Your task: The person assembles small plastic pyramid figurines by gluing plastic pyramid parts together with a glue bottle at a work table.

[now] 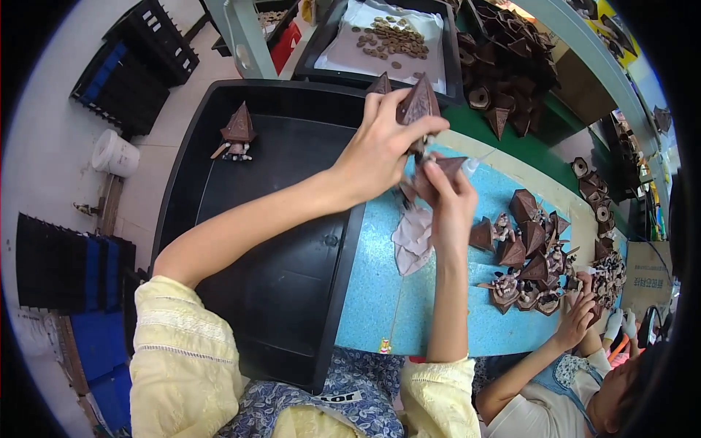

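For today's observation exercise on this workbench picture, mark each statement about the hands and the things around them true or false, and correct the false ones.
1. The left hand holds a brown pyramid-shaped piece. True.
2. The black tray is piled full of figures. False: only one small pyramid-headed figure stands in it, near its far left corner.
3. The right hand is raised close under the left hand, holding a brown piece. True.
4. The work surface under the hands is red. False: it is a light blue mat.
5. A heap of brown figures lies on the mat to the person's right. True.
6. The person works alone. False: another person's hand reaches toward the heap.
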`<action>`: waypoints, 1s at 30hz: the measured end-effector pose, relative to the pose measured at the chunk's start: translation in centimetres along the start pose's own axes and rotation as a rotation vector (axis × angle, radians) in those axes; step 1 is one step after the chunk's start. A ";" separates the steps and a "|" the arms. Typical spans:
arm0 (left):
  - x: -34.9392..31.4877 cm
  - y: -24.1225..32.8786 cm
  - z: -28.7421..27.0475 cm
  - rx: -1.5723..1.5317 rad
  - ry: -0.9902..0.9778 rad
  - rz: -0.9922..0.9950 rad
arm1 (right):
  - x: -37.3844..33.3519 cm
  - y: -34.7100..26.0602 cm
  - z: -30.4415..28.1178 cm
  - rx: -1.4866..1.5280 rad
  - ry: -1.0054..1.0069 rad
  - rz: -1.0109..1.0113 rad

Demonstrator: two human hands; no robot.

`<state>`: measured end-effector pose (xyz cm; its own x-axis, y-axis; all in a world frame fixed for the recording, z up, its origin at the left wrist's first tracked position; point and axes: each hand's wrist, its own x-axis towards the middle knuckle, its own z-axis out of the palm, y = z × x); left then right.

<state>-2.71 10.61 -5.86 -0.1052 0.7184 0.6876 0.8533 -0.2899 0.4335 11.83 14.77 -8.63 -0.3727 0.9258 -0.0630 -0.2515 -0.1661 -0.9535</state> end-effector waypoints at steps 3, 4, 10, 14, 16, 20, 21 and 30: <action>-1.0 2.1 -2.0 -0.035 -0.051 0.047 | -3.2 -3.0 -1.8 0.085 0.026 0.052; -1.4 2.7 -2.2 -0.099 -0.076 0.067 | -3.7 -3.7 -2.4 0.095 -0.002 0.046; -3.1 5.3 -2.4 -0.246 -0.155 0.137 | -5.1 -4.9 -3.5 0.333 -0.320 0.279; -3.3 6.5 -2.8 0.003 -0.266 0.138 | -6.0 -4.2 -3.7 -0.007 -0.230 0.135; -3.8 7.5 -2.8 0.040 -0.310 0.132 | -6.8 -3.7 -3.9 0.103 -0.226 0.222; -3.5 7.9 -3.4 -0.289 -0.677 0.029 | -9.2 -2.1 -6.2 0.180 -0.139 0.280; -2.3 7.6 -4.2 -0.419 -0.805 -0.007 | -10.0 -1.6 -7.1 0.299 -0.109 0.318; 8.6 -10.1 1.4 0.471 -0.482 -0.367 | -15.6 0.7 -12.3 0.499 0.038 0.354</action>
<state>-11.55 20.61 -5.17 -0.2814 0.9443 0.1707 0.9457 0.2427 0.2163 28.45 4.37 -11.94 -0.4802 0.7954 -0.3697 -0.5099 -0.5961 -0.6203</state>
